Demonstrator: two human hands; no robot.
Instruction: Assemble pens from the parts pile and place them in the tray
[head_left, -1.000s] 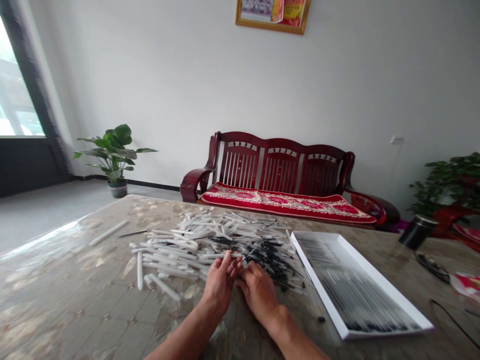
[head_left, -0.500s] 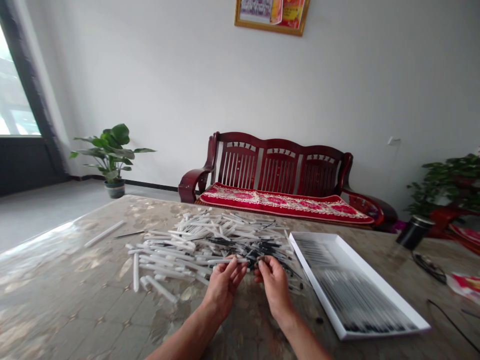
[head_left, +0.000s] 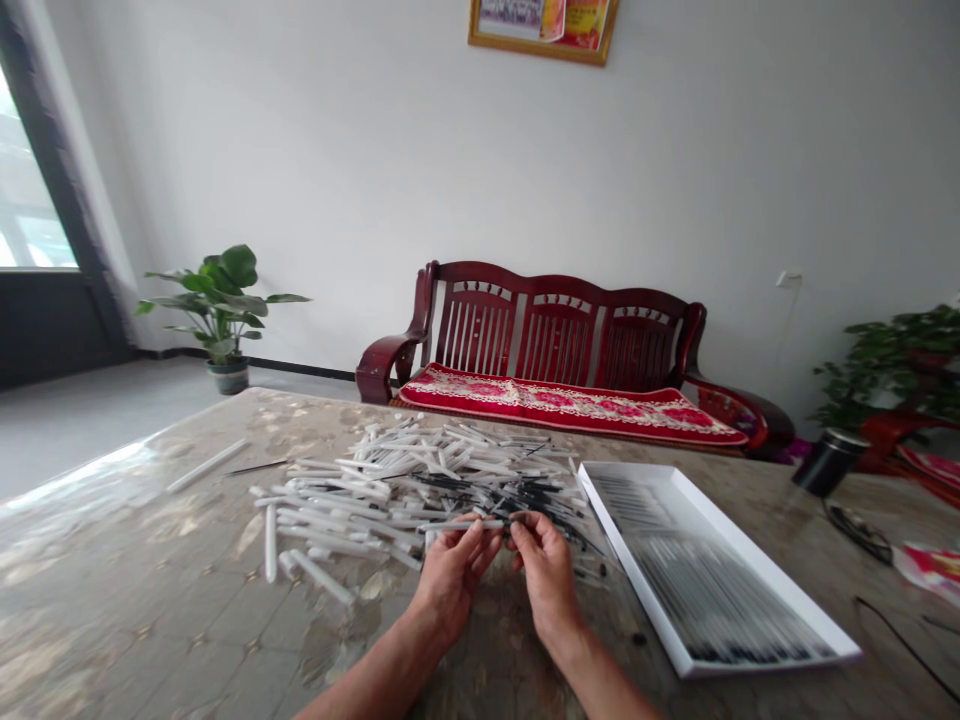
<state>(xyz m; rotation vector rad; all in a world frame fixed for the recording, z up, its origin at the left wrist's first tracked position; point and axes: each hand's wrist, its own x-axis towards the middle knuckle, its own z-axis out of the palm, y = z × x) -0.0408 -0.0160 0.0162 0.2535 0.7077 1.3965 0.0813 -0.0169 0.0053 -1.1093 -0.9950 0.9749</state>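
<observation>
A white pen barrel (head_left: 450,525) lies level across the fingers of my left hand (head_left: 448,578), which is closed on it. Its right end meets the fingertips of my right hand (head_left: 547,572). Those fingers pinch a small dark piece at that end, mostly hidden, and I cannot make out its kind. Behind both hands spreads a loose pile of white pen barrels (head_left: 416,455), with thin black parts (head_left: 525,495) heaped on its right side.
A white shallow box (head_left: 626,570) holding rows of pens (head_left: 727,595) stands to the right on the patterned table (head_left: 187,660). Beyond it are a black cylinder (head_left: 829,465) and a cable (head_left: 855,535). A wooden bench (head_left: 559,345) stands behind the table.
My hands have come together. The barrel in my left hand has shifted slightly right, and its end now meets my right fingertips.
</observation>
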